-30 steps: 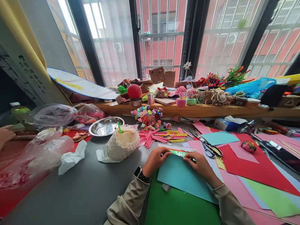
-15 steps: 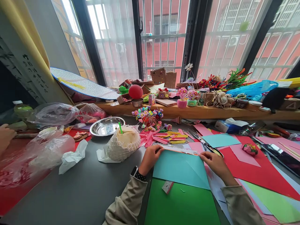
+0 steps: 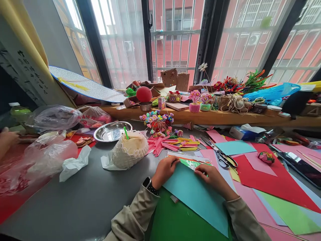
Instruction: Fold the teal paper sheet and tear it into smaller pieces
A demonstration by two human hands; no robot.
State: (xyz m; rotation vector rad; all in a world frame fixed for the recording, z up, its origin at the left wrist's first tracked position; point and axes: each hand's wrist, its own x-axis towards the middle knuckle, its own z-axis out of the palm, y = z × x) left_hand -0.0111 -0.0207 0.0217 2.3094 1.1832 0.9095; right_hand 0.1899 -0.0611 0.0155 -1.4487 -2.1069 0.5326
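Blue sheet [image 3: 197, 192] lies askew over the green sheet [image 3: 168, 219]. Fingers of the left hand [image 3: 165, 171] and right hand [image 3: 215, 180] pinch its far edge.

One camera, worn on the person's head, looked forward and down across a grey table [image 3: 100, 197]. It sat just behind and above the beige sleeves [image 3: 132, 217], which entered at the bottom edge and led to the nearby left hand [image 3: 165, 172] and right hand [image 3: 212, 177], right of centre. Farther off, it faced a wooden ledge [image 3: 213, 117] and black window frames [image 3: 146, 40], whose outer uprights splayed outward toward the top. The wide view stretched from a yellow curtain [image 3: 28, 33] at left to a smartphone [image 3: 299, 164] at right.
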